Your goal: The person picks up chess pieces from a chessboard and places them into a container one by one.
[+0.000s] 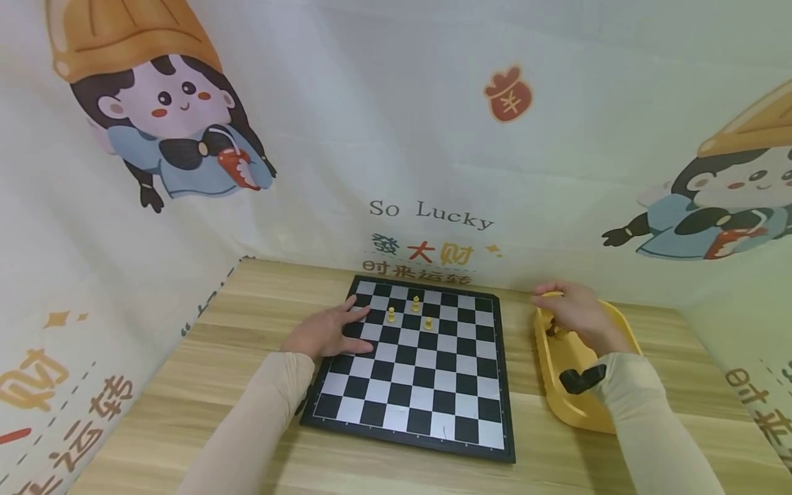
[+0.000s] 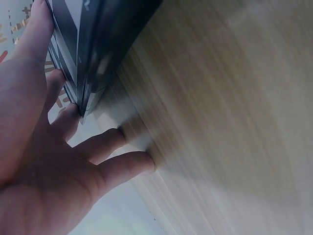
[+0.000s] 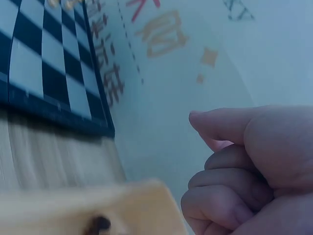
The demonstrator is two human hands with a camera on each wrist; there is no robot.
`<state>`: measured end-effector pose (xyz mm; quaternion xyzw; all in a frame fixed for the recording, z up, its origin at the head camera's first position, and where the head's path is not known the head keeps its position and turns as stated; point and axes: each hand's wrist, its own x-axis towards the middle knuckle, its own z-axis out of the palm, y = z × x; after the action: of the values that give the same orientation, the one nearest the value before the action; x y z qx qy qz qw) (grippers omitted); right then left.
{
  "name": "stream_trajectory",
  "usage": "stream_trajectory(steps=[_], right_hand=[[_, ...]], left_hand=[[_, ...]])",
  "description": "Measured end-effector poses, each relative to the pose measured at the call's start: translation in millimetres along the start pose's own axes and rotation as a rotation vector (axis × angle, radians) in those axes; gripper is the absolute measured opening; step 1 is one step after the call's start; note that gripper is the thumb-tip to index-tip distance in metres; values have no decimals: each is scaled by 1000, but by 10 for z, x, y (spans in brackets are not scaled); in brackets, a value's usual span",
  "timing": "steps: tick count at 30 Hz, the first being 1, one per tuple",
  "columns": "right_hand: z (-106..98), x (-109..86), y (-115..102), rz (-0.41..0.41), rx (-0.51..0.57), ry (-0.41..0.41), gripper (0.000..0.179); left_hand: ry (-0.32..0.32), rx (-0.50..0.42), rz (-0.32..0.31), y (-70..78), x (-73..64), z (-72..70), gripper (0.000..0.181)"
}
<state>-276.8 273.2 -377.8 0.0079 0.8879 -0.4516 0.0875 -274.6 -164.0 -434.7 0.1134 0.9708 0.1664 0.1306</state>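
Note:
A black-and-white chessboard point(image 1: 423, 377) lies on the table with three small gold chess pieces, one nearer the left point(image 1: 392, 314), one farther back point(image 1: 416, 303) and one to the right point(image 1: 428, 323). My left hand point(image 1: 328, 331) spreads over the board's left edge; in the left wrist view its straight fingers point(image 2: 124, 166) reach past the board's side toward the tabletop. Above the far left rim of a yellow tray point(image 1: 578, 416) is my right hand point(image 1: 578, 313). Its fingers are curled, thumb and index finger close together, and no piece shows between them.
Small dark pieces point(image 1: 551, 328) lie inside the tray near its left wall. The wooden table point(image 1: 247, 323) meets a printed cloth backdrop point(image 1: 346, 137) just behind the board. Cloth also hangs at both sides. A black device point(image 1: 583, 379) sits at the right cuff.

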Motion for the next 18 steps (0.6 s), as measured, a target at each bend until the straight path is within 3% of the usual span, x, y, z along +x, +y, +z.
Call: stream_trajectory(steps=[18], right_hand=[[613,181,-327,-19,66,-95,42]], left_hand=[[2,13,7,21,-12,-23,88]])
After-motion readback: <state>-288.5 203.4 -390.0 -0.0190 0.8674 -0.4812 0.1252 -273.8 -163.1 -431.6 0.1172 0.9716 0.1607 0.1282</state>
